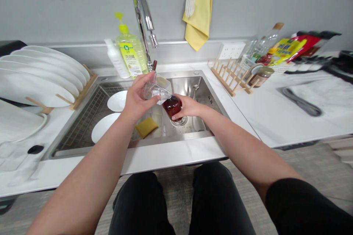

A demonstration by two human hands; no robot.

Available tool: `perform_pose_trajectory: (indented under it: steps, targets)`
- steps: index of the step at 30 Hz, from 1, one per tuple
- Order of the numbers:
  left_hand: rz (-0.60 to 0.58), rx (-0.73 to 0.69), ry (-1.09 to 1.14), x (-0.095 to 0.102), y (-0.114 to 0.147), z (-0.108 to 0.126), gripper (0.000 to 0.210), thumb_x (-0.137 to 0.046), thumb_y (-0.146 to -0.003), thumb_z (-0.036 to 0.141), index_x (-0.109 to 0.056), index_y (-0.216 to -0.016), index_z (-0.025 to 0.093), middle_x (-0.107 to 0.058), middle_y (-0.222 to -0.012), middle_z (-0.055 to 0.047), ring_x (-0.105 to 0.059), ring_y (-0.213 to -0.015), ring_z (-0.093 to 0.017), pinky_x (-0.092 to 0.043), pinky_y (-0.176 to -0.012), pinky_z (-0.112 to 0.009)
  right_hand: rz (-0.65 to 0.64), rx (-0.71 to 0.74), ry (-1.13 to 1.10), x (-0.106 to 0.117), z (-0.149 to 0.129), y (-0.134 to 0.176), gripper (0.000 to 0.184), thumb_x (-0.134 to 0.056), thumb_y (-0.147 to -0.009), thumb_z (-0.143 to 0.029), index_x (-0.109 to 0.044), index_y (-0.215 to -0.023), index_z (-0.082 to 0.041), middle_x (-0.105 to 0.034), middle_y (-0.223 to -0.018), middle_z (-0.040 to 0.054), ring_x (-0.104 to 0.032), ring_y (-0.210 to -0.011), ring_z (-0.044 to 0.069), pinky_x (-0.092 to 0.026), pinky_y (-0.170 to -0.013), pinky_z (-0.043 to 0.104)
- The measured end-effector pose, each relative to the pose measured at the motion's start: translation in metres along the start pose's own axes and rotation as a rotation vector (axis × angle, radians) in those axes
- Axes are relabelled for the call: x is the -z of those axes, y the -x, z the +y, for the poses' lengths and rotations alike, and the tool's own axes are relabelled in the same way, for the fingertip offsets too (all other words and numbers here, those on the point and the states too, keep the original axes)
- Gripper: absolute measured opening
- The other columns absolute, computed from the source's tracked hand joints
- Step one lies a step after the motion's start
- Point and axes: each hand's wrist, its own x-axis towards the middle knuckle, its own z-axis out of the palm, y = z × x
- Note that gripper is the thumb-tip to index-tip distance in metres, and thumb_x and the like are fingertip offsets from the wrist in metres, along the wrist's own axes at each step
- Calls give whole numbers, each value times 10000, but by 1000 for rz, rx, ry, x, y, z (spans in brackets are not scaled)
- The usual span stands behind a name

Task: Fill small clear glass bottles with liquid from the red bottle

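Observation:
Over the sink (pixel 198 136), my left hand (pixel 139 97) grips a clear, angular glass (pixel 161 90), tilted with one end toward the right. My right hand (pixel 190 106) is wrapped round a dark red-brown bottle (pixel 172 106), held low above the drain. The bottle's top meets or nearly meets the glass; I cannot tell whether they touch. A yellow sponge (pixel 146 127) lies below my left hand. Two white bowls, a nearer one (pixel 103 128) and a farther one (pixel 117 101), sit in the sink's left side, the nearer partly behind my left forearm.
Behind the sink stand a tap (pixel 145 18), a yellow-green dish soap bottle (pixel 129 51) and a white bottle (pixel 116 57). White plates (pixel 41 77) fill a rack at left. On the right are a wooden rack (pixel 230 77), a jar (pixel 261 77) and a cloth (pixel 328 95).

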Motion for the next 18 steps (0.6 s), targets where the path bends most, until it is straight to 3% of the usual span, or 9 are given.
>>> perform_pose_trajectory:
  steps: [11, 18]
  targets:
    - [-2, 68, -10, -1, -8, 24, 865, -1044, -784, 558, -736, -1574, 383, -658, -1462, -101, -691, -1369, -313, -632, -1196, -517, 32, 32, -39, -1, 3, 1, 862, -1107, -595, -393, -714, -1350, -264, -852, -1345, 54, -802, -1285, 357, -614, -1182, 509]
    - [-34, 81, -19, 0, -17, 33, 855, -1037, -769, 402, -740, -1570, 357, -653, -1448, -96, -687, -1352, -300, -652, -1149, -473, 63, 56, -33, -1, 2, 2, 871, -1113, -591, -404, -730, -1362, -269, -849, -1353, 61, -795, -1300, 364, -600, -1199, 543]
